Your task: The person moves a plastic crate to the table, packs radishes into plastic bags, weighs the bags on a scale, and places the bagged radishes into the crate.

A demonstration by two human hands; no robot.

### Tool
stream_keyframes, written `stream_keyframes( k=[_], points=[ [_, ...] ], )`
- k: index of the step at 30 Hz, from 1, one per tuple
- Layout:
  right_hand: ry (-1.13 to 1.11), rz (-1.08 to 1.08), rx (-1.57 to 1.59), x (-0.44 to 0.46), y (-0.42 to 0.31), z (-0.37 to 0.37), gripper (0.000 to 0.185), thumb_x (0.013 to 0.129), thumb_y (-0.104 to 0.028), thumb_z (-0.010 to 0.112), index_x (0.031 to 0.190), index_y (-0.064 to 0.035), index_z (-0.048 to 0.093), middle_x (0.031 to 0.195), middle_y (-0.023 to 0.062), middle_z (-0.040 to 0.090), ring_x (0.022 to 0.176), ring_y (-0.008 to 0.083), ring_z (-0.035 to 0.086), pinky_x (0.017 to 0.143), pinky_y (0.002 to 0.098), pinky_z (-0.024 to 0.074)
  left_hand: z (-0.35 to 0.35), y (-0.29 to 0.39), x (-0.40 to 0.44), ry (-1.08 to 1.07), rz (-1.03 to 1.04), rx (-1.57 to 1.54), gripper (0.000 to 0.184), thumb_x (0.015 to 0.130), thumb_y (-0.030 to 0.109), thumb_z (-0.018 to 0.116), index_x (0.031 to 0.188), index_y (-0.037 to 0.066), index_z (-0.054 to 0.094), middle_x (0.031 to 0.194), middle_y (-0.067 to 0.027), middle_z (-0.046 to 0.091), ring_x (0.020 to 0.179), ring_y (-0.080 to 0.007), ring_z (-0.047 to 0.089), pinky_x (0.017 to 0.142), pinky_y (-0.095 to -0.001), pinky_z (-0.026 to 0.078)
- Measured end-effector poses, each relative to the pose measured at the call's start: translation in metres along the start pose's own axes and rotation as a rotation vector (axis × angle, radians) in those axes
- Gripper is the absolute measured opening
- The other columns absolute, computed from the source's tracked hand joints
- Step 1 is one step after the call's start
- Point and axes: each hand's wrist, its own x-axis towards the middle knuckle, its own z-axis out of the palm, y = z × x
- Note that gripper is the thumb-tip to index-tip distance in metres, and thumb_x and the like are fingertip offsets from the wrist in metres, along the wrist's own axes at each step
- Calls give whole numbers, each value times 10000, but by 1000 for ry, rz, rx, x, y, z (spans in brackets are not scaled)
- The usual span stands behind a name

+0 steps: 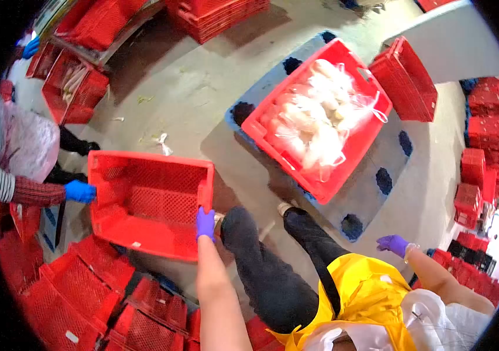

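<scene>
Crate [167, 181] left of blue pallet [378, 153], clamped in my left hand [205, 224], co-worker's hand [80, 192] opposite; my right hand [393, 243], fingers apart, near pallet's corner. Loaded crate [330, 192] of bagged produce [313, 111] already on pallet; mine seemingly not yet placed.

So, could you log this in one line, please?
left hand: grips red crate; right hand: holds nothing; co-worker's hand: at crate's opposite end; second crate: bagged produce, on blue pallet

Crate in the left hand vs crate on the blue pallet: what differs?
The held crate shows bare mesh inside; the pallet crate holds bagged white produce. The left hand grips the held crate's end; no hand touches the pallet crate. Both are red.
</scene>
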Motion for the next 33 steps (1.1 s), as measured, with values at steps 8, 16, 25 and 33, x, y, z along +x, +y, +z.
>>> stream_keyframes(
  k=[8, 16, 25, 33],
  points=[
    [79, 337, 220, -3, -36, 9, 375, 923, -244, 578, 1209, -5, 614, 1062, 101, 706, 920, 176, 678, 776, 287, 501, 6, 19, -9, 181, 60, 149, 521, 794, 264, 669, 1179, -66, 552, 1143, -310, 602, 1070, -422, 594, 901, -469, 479],
    [97, 363, 244, -5, -55, 5, 409, 928, -271, 536, 1248, -23, 593, 1045, 89, 714, 920, 169, 678, 752, 257, 468, -3, 55, -23, 107, -53, 235, 438, 810, 203, 625, 1172, -36, 564, 1148, -282, 608, 1068, -427, 590, 905, -472, 482],
    [111, 368, 240, -13, -56, -3, 408, 925, -249, 533, 1258, -21, 588, 1053, 86, 712, 930, 165, 677, 777, 261, 471, 15, 52, -16, 211, -125, 292, 320, 796, 31, 622, 1112, -6, 583, 1106, -246, 636, 1056, -403, 611, 869, -470, 505],
    [141, 433, 220, -25, -54, -19, 416, 926, -263, 550, 1261, -18, 582, 1059, 96, 709, 954, 171, 676, 792, 270, 480, 15, 57, -24, 240, -81, 370, 271, 805, 25, 609, 1075, 11, 595, 1085, -249, 640, 1045, -404, 614, 869, -468, 509]
  ],
)
